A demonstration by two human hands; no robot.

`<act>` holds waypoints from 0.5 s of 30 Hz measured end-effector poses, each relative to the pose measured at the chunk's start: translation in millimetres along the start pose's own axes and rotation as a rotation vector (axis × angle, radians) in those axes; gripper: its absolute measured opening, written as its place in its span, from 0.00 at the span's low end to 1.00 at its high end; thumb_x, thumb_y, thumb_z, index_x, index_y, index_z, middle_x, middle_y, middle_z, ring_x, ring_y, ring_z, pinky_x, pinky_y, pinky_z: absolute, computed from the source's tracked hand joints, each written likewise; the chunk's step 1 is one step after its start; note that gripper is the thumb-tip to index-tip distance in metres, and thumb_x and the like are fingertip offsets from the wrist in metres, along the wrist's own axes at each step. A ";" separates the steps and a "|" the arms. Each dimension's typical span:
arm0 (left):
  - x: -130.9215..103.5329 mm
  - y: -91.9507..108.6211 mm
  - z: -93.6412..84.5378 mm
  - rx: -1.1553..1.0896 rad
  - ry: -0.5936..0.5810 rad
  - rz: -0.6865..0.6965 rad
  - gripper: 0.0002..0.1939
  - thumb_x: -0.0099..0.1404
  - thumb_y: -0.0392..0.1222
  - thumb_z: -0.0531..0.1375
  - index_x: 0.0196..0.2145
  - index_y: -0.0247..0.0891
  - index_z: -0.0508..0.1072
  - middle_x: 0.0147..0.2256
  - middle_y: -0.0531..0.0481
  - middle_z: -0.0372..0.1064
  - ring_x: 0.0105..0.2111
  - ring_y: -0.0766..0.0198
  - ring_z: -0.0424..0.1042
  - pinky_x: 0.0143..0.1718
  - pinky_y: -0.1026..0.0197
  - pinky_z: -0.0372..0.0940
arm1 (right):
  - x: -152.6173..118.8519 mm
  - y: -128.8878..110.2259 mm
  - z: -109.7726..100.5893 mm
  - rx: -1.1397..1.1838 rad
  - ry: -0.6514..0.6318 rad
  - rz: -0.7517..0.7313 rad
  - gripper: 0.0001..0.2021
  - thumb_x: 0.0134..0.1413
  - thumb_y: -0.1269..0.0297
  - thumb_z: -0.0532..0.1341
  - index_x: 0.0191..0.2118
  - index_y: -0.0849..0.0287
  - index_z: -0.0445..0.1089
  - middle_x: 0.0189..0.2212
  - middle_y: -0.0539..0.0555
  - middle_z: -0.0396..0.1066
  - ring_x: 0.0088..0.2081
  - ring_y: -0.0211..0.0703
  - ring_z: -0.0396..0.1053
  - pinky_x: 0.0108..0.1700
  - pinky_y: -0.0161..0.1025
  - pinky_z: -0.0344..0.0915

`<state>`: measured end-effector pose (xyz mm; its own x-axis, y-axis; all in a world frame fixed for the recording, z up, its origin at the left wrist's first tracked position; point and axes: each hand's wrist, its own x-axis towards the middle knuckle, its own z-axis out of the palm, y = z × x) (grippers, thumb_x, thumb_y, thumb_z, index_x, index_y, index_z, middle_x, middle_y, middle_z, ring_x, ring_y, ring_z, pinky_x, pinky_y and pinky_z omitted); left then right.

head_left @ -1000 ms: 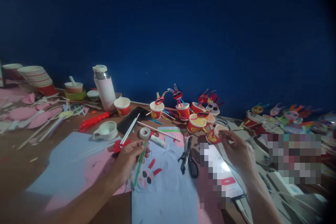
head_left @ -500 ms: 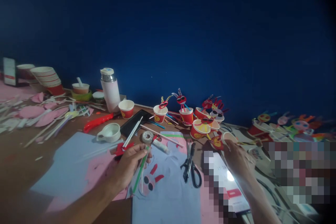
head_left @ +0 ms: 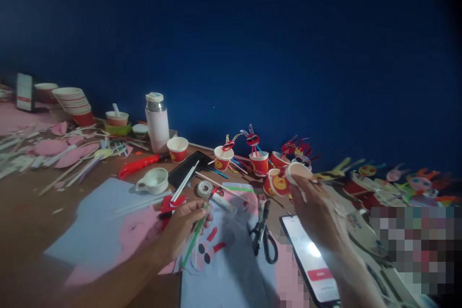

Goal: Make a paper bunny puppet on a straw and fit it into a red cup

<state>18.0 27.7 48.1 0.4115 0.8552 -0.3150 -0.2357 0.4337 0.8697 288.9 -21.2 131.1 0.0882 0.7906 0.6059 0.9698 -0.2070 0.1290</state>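
Note:
My left hand [head_left: 189, 224] is closed in a pinch on a thin green strip [head_left: 193, 240] that slants down over the white paper. Below those fingers is a pinkish paper face [head_left: 202, 254] with black eyes and red ears; whether it is joined to what I hold, I cannot tell. My right hand [head_left: 315, 199] grips a paper cup [head_left: 299, 170] by its side, in front of other decorated cups. Part of this cup is hidden by the fingers. Under my right forearm lies a lit phone [head_left: 308, 260]. Black-handled scissors [head_left: 265, 240] rest between my hands.
A tape roll [head_left: 204, 189] and a white tube [head_left: 224, 202] lie beyond my left hand. Further back stand a white flask [head_left: 157, 127], a plain cup [head_left: 177, 149] and a handled cup [head_left: 153, 182]. Stacked cups [head_left: 74, 106] and pink scraps [head_left: 50, 147] crowd the left.
My right hand has moved left and up with the cup, closer to the row of decorated cups. My left hand keeps its pinch on the green strip. The view has shifted slightly.

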 end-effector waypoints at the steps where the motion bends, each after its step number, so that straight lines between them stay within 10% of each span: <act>1: 0.1 -1.1 -0.6 0.000 -0.014 0.010 0.07 0.55 0.41 0.62 0.29 0.35 0.70 0.26 0.50 0.69 0.25 0.68 0.66 0.26 0.67 0.57 | 5.9 -9.6 3.1 0.027 -0.009 -0.046 0.12 0.60 0.64 0.52 0.45 0.58 0.70 0.37 0.56 0.75 0.39 0.47 0.71 0.37 0.37 0.60; 6: 3.0 -5.6 -1.9 -0.018 -0.060 0.057 0.07 0.56 0.41 0.61 0.28 0.34 0.70 0.25 0.51 0.68 0.24 0.68 0.65 0.28 0.66 0.58 | 31.8 -48.7 32.8 0.010 -0.274 -0.107 0.12 0.63 0.66 0.49 0.44 0.56 0.68 0.36 0.54 0.74 0.39 0.45 0.69 0.34 0.36 0.56; 15: 3.7 -9.8 -1.4 -0.011 -0.066 0.062 0.07 0.57 0.40 0.61 0.28 0.33 0.71 0.24 0.50 0.67 0.24 0.68 0.65 0.27 0.65 0.57 | 42.1 -62.2 83.9 -0.027 -0.390 -0.107 0.12 0.62 0.70 0.48 0.43 0.60 0.67 0.35 0.58 0.73 0.38 0.47 0.69 0.32 0.37 0.57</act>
<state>20.6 27.0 37.8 0.4533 0.8598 -0.2349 -0.2716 0.3842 0.8824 251.4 73.2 82.7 0.0713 0.9667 0.2456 0.9722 -0.1224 0.1994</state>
